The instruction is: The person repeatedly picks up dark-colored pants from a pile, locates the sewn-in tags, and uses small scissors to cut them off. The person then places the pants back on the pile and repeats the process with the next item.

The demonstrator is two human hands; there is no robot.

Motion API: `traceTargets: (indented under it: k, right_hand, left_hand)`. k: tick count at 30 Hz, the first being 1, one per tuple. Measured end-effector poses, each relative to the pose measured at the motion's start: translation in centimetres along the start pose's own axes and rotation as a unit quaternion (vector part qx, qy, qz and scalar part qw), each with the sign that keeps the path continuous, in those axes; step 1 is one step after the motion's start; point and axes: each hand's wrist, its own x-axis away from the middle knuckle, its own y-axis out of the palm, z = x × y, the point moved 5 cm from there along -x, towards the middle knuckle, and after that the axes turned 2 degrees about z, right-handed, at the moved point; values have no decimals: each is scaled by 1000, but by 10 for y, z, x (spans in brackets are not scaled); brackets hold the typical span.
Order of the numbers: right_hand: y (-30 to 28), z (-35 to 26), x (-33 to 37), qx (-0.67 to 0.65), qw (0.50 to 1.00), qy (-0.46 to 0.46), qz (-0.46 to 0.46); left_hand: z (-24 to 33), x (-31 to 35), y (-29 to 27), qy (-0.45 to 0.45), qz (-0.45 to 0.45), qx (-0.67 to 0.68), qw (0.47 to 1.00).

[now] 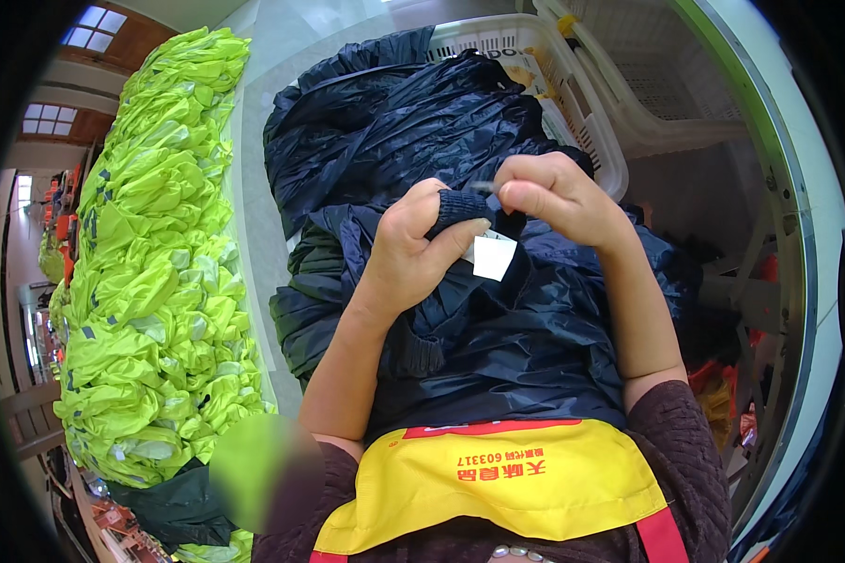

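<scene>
My left hand (408, 246) is closed on the ribbed edge of a dark navy garment (554, 324), with the thumb pressing near a white label (494, 256) that hangs from it. The garment has a shiny body and spreads across my lap. Close by on the right, my right hand (559, 199) is pinched, fingertips just above the label. A small greyish thing (482, 187) shows blurred at those fingertips; its kind cannot be made out. Beyond both hands lies a heap of similar navy garments (394, 127).
Along the left runs a tall pile of neon yellow-green garments (160, 263), with a dark green cloth (174, 502) at its near end. A white plastic basket (606, 155) stands behind the navy heap; another pale crate (667, 94) is at the far right. I wear a yellow apron (498, 488).
</scene>
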Motion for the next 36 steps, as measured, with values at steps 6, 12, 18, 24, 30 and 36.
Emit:
traceTargets:
  k: [6, 12, 18, 24, 30, 36]
  right_hand:
    - [3, -4, -3, -87, 993, 59, 53]
    - [21, -11, -7, -21, 987, -33, 156]
    - [18, -19, -7, 4, 982, -49, 180]
    - [13, -14, -2, -145, 965, 1, 217]
    - [-12, -9, 4, -136, 986, 30, 95]
    - [-16, -9, 8, 140, 990, -33, 12]
  left_hand:
    - [-1, 1, 2, 10, -19, 12, 1000]
    - [-10, 0, 3, 24, 5, -11, 1000]
    - [-13, 2, 7, -4, -20, 6, 1000]
    - [-10, 0, 6, -6, -13, 17, 1000]
    - [-10, 3, 3, -32, -15, 41, 999]
    - [-10, 4, 2, -38, 5, 60, 997]
